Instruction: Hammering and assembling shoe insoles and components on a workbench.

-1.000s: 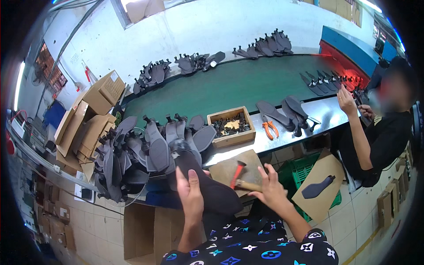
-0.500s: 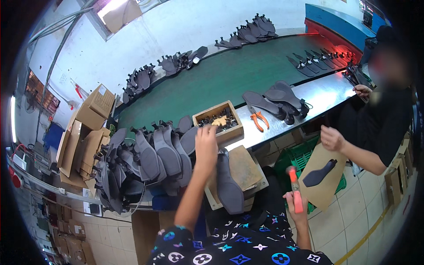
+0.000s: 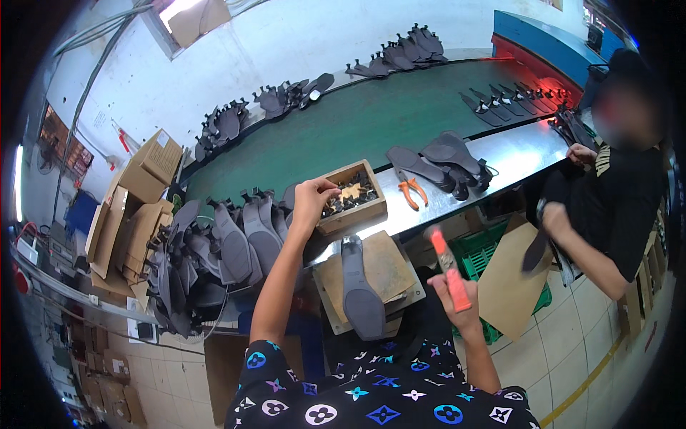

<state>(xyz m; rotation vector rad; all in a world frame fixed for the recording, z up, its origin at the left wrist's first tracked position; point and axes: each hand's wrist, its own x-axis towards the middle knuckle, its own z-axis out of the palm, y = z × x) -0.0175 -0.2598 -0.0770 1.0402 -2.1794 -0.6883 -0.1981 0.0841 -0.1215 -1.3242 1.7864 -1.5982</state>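
Observation:
My left hand is at the left edge of a wooden box of small dark parts, its fingertips pinched together over the contents. Whatever they hold is too small to make out. In my right hand is a hammer with a red-orange handle, its head pointing up and away. Between my arms a dark grey shoe sole lies lengthwise on a worn brown board on a stand, its narrow end toward the box. Neither hand touches the sole.
Piled soles fill the left side, near cardboard boxes. Orange-handled pliers and more soles lie on the metal ledge beside a green conveyor. A co-worker stands at right, by a cardboard sheet and green crate.
My left hand has moved to the box's left edge, fingers reaching over its contents. My right hand has lifted the hammer slightly. The co-worker has picked the sole up off the cardboard sheet.

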